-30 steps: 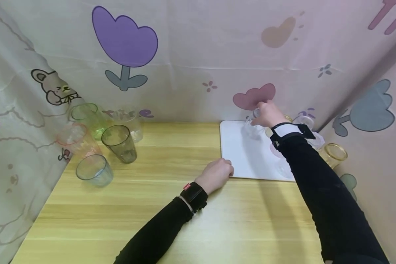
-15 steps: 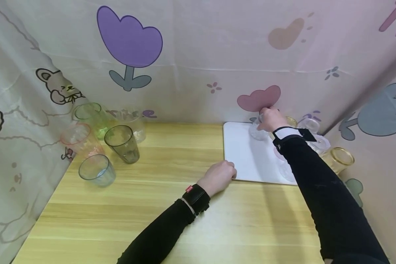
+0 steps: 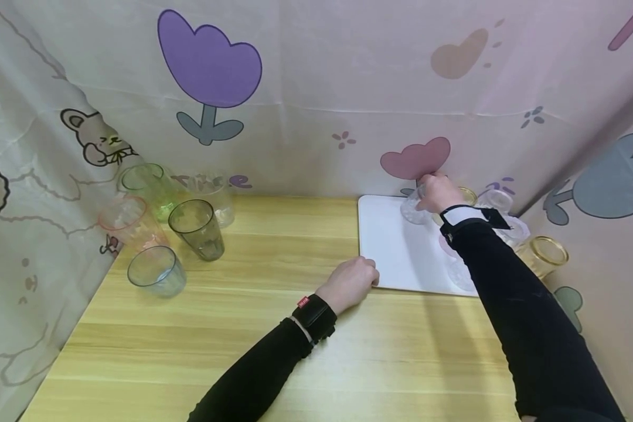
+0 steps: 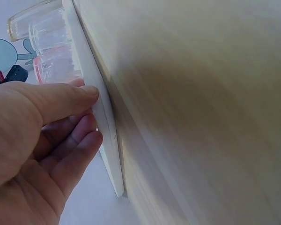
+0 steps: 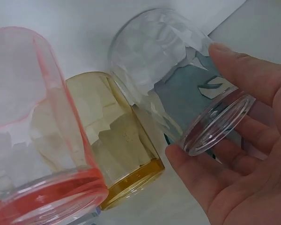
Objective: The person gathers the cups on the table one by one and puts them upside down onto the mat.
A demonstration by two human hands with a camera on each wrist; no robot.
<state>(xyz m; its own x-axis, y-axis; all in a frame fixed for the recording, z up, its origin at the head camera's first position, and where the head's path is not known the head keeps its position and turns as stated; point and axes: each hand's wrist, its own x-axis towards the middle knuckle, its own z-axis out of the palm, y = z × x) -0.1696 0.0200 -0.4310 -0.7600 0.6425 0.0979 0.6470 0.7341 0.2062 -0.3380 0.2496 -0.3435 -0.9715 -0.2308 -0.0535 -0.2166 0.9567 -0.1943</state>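
My left hand [image 3: 350,283] rests at the near left corner of a white tray [image 3: 395,264]. In the left wrist view, its thumb and curled fingertips pinch the tray's edge. Toward the tray's back, my right hand [image 3: 439,193] holds a clear glass [image 5: 147,65] that stands upside down, rim on the tray. Its thumb and fingers curl round the glass's thick base. Beside that glass, the right wrist view shows an upturned amber glass [image 5: 114,136] and a pink-tinted glass [image 5: 51,183]. The right forearm hides part of the tray and glasses.
At the table's left stand a green glass [image 3: 150,184], a pink-rimmed glass [image 3: 132,225], a smoky glass [image 3: 197,231], a bluish glass [image 3: 158,275] and a clear one [image 3: 218,202]. A yellow glass [image 3: 542,258] stands at the right. A printed curtain [image 3: 306,70] hangs behind.
The right hand has lowered the clear glass onto the tray and keeps hold of it. The left hand stays at the tray's corner. The head view has shifted slightly.
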